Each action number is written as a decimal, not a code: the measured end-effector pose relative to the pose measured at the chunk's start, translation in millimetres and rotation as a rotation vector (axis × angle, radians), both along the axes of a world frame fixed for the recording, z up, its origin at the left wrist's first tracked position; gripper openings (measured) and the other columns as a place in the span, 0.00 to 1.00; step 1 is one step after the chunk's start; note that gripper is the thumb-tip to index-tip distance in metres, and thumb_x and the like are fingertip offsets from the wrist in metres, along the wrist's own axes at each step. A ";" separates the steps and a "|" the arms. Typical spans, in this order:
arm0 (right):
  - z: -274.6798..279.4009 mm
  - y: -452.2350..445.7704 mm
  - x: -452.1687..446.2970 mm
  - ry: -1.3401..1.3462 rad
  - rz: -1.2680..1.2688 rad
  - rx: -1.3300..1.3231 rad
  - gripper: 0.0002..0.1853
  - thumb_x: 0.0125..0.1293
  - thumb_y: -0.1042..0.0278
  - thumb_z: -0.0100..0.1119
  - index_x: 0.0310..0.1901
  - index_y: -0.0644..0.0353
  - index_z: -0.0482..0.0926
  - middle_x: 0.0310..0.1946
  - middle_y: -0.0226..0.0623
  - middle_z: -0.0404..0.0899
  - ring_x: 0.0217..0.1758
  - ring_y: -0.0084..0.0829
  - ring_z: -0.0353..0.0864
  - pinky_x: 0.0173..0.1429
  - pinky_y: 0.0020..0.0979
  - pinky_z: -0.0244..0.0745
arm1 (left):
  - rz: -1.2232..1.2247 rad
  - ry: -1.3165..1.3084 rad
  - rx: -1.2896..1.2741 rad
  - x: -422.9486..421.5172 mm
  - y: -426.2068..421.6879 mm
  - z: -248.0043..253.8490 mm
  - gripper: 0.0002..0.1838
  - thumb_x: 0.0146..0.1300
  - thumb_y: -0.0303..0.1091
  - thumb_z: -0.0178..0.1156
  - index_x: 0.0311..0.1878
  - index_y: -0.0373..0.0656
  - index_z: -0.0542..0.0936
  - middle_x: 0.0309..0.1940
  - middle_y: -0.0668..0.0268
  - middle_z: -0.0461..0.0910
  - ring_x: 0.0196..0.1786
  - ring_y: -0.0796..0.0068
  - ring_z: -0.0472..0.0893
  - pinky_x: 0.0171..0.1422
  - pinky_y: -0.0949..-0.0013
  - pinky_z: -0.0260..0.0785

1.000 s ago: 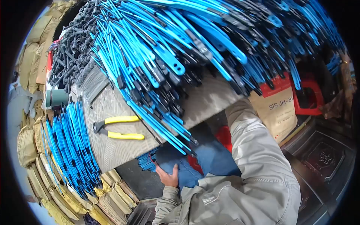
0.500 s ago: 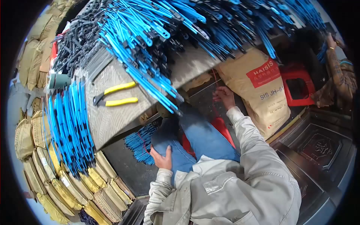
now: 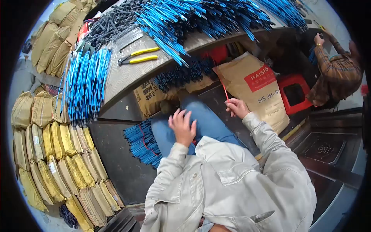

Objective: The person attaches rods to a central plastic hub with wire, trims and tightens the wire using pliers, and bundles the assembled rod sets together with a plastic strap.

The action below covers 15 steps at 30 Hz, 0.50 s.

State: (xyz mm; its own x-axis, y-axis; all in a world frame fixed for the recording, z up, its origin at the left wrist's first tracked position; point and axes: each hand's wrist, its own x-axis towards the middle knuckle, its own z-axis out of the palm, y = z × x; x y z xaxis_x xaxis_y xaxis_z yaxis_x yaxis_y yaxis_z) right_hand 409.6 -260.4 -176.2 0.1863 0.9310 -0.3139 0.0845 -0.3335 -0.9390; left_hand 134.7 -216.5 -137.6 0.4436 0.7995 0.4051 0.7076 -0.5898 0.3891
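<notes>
My right hand [image 3: 237, 107] pinches a thin red strip [image 3: 223, 87], which stretches up toward the far side beside a printed paper sack [image 3: 259, 81]. My left hand [image 3: 183, 125] is held above my lap, fingers spread, with nothing in it. Left of my legs, on the dark floor, lies a bundle of thin blue rods [image 3: 141, 142] with black ends and a red tie around it. Yellow-handled pliers [image 3: 141, 57] rest on the table, away from both hands.
A large pile of blue rods [image 3: 201, 19] covers the table [image 3: 129, 73]. More rods [image 3: 83, 87] hang at its left end, near small dark parts [image 3: 116, 25]. Stacked sacks [image 3: 58, 158] stand left. At right are a red plastic stool [image 3: 293, 94] and another person [image 3: 336, 73].
My left hand has lifted off my thigh and opened. The red strip, hanging below my right hand earlier, now extends upward from it. The view has shifted, showing more rods under the table.
</notes>
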 end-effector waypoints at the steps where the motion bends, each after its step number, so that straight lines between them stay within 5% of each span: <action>1: 2.8 -7.2 0.2 0.088 -0.014 -0.040 0.10 0.65 0.66 0.53 0.42 0.63 0.78 0.24 0.30 0.78 0.15 0.16 0.72 0.18 0.18 0.66 | -0.059 -0.040 0.017 11.1 0.2 5.7 0.21 0.50 0.35 0.64 0.50 0.47 0.76 0.50 0.64 0.72 0.61 0.59 0.64 0.66 0.53 0.46; 6: 36.2 -48.7 -14.4 0.378 0.014 -0.117 0.10 0.66 0.67 0.53 0.44 0.62 0.78 0.26 0.30 0.79 0.16 0.15 0.72 0.18 0.16 0.66 | -0.246 -0.090 0.041 51.2 10.2 26.3 0.19 0.49 0.30 0.63 0.48 0.49 0.77 0.45 0.66 0.75 0.58 0.62 0.68 0.64 0.55 0.48; 15: 24.3 -44.5 -13.6 0.337 0.054 -0.106 0.08 0.64 0.67 0.56 0.42 0.60 0.79 0.27 0.29 0.79 0.19 0.15 0.74 0.23 0.16 0.68 | -0.294 -0.024 0.026 58.0 25.4 9.2 0.17 0.50 0.34 0.64 0.46 0.52 0.79 0.40 0.68 0.77 0.53 0.67 0.71 0.61 0.58 0.51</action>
State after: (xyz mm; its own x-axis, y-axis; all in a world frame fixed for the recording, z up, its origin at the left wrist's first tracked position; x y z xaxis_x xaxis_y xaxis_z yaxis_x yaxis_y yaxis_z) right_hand 395.9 -304.9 -151.9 0.0076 0.8957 -0.4446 -0.2039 -0.4339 -0.8776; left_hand 192.7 -191.2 -128.4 0.6447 0.6274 0.4367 0.4956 -0.7780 0.3861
